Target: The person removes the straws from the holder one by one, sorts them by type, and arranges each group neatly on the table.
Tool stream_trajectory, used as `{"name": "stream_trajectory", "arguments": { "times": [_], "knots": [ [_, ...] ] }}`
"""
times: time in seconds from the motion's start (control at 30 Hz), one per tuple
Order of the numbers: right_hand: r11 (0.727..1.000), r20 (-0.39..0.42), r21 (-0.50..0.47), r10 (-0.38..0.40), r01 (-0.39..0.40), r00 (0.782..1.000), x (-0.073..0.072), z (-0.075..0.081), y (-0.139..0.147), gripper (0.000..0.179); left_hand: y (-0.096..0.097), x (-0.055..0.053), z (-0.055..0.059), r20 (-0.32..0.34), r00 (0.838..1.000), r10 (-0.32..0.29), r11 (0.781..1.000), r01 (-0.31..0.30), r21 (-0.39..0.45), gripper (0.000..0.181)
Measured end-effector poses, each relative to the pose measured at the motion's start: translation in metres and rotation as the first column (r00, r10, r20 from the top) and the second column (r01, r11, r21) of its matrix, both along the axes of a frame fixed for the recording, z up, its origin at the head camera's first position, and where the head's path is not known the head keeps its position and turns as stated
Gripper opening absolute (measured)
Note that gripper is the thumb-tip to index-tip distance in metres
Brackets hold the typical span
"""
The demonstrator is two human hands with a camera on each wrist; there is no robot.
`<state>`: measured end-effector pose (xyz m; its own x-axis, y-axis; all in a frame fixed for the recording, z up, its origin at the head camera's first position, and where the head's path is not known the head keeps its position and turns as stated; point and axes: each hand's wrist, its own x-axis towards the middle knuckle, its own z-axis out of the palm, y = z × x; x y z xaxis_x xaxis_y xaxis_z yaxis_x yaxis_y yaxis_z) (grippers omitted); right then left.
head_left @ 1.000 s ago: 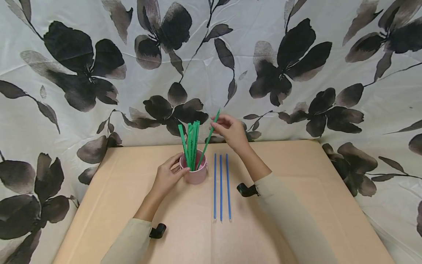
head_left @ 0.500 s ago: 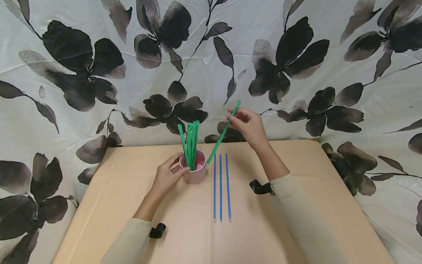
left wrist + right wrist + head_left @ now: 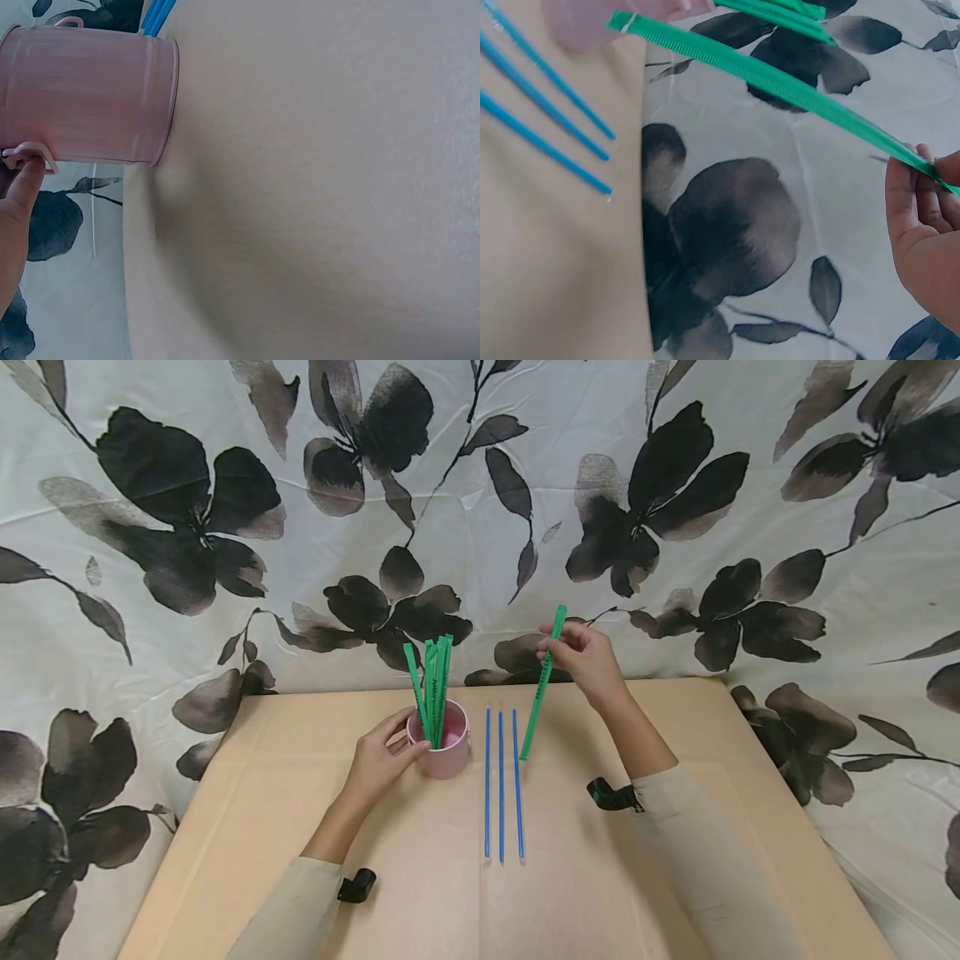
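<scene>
Right hand (image 3: 588,663) pinching a tilted green straw (image 3: 542,683), right of the pink cup (image 3: 447,765); left hand (image 3: 380,757) gripping the cup; step, seemingly, setting the straw out; next move likely calls for lowering it alongside three blue straws (image 3: 501,785).

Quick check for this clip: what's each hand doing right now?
Left hand: holding the pink cup at its side.
Right hand: pinching one green stick.
</scene>
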<state>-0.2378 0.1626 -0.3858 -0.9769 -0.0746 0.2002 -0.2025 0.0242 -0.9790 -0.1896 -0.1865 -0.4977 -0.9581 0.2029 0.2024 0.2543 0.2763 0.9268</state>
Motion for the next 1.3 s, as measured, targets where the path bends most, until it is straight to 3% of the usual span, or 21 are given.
{"name": "stream_trajectory", "arguments": {
  "times": [0.57,0.87,1.13,1.3],
  "knots": [
    [0.987,0.183,0.157,-0.056,0.027,0.982,0.001,-0.052,0.017,0.036,0.001,-0.001,0.000,-0.001,1.000,0.008,1.000,-0.008,-0.011,0.066],
    [0.964,0.226,0.266,-0.066,0.004,0.972,0.003,-0.099,0.022,0.035,0.001,0.001,0.001,0.004,1.000,0.008,1.000,-0.008,-0.010,0.066],
    [0.938,0.284,0.346,-0.099,-0.006,0.954,0.008,-0.129,0.016,0.029,0.000,0.007,0.002,0.003,1.000,0.011,1.000,-0.011,-0.025,0.067],
    [0.943,0.356,0.331,-0.095,-0.031,0.930,0.008,-0.140,0.009,0.029,-0.001,0.005,0.001,0.006,1.000,0.005,1.000,-0.005,-0.019,0.067]
  ]
}}
